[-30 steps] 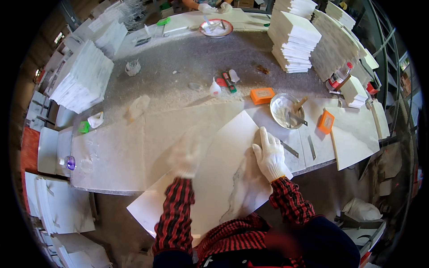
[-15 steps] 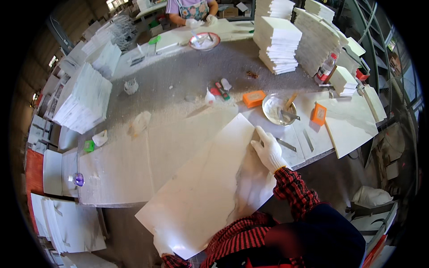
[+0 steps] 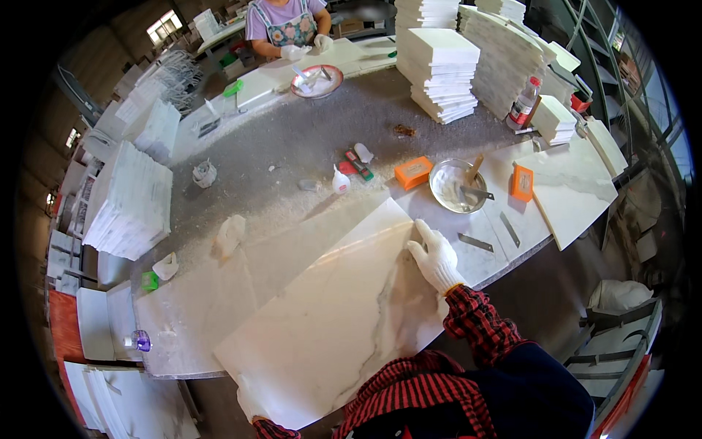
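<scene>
A large white marble slab (image 3: 322, 293) with grey veins lies tilted across the near edge of the worktable, its lower part overhanging toward my body. My right hand (image 3: 436, 257), in a white knitted glove, grips the slab's right edge near the far corner, thumb apart from the fingers. At the slab's lower left corner my left hand (image 3: 250, 408), also gloved, holds the edge; its fingers blend into the white stone and are mostly hidden. Right of the slab are a metal bowl (image 3: 436, 196) of whitish paste with scrapers, an orange box (image 3: 414, 173) and loose steel blades (image 3: 475, 242).
Tile stacks stand at the left (image 3: 131, 205) and back right (image 3: 442, 80). A glue bottle (image 3: 341, 181), a utility knife (image 3: 360, 165) and a second orange box (image 3: 522, 183) lie on the dusty table (image 3: 256, 139). Across it, a gloved person (image 3: 289, 33) works beside a red-rimmed dish (image 3: 338, 79).
The view has shifted, and the slab's far corner appears slightly lower and nearer to me. Both hands keep their places on the slab.
</scene>
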Demonstrator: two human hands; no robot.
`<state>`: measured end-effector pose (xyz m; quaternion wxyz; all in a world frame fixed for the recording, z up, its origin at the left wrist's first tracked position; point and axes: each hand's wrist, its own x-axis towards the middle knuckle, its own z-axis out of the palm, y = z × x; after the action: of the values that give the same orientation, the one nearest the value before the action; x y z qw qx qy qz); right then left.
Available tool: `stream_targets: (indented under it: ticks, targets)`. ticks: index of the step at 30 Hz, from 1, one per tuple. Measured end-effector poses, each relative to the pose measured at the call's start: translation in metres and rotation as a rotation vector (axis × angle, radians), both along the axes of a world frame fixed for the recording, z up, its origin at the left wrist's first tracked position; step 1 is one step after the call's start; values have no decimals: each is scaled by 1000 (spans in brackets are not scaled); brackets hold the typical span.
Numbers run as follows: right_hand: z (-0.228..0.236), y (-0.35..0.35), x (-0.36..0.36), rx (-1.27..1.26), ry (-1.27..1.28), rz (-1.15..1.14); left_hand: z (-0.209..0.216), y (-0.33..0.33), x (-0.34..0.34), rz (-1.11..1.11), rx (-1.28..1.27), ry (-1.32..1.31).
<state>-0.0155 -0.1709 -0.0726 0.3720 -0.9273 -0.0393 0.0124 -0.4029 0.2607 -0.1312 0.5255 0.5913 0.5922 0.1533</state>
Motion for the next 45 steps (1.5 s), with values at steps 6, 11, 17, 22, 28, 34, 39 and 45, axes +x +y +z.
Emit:
stream_targets:
  ticks: [6,11,17,22,28,34,39,45]
  targets:
    - [10,-7,11,-358,-262,106,10,-16,7,-23,120,131]
    - [47,27,96,-206,-419,288,7,-18,5,65,97,162]
    - [24,112,223,-614,-91,335,52,-52,42,130,267,401]
    - [-2,123,248,-656,-47,275,50,-71,38,186,443,270]
    - [12,97,244,-507,22,230,47,-98,18,80,580,311]
    - [42,9,187,280,131,312,65,-78,25,165,466,179]
    - [77,-24,66,748,210,217,57,-75,14,162,545,36]
    - [45,4,-30,909,590,315,35,-49,7,191,464,-49]
